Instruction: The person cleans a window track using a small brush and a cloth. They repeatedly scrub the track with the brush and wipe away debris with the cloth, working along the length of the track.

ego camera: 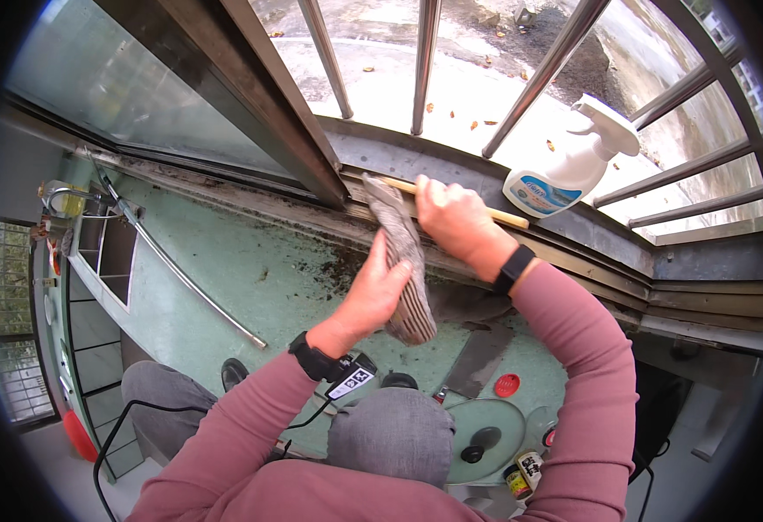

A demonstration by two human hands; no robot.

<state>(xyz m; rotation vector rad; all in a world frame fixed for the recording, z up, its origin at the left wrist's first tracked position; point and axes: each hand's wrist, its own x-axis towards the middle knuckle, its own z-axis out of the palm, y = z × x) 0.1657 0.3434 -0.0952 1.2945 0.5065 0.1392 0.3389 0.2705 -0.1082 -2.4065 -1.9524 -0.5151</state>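
My left hand [373,287] holds a grey, striped cloth [397,241], bunched lengthwise, its upper end over the window track [577,269]. In my right hand [461,220] is a thin pale wooden stick [508,218], lying roughly along the track. The stick's left part passes by the top of the cloth; whether it touches the cloth I cannot tell. A white spray bottle [557,176] with a blue label leans on the outer sill against the metal bars, just right of my right hand. Dark crumbly dirt [339,271] lies on the green counter [224,254] left of the cloth.
A framed sliding glass pane [159,98] stands at upper left. On the counter are a metal tube [189,280], a wide scraper blade [479,359], a red lid [506,385], a glass pot lid [486,430] and small jars [518,481]. A sink [110,261] is at left.
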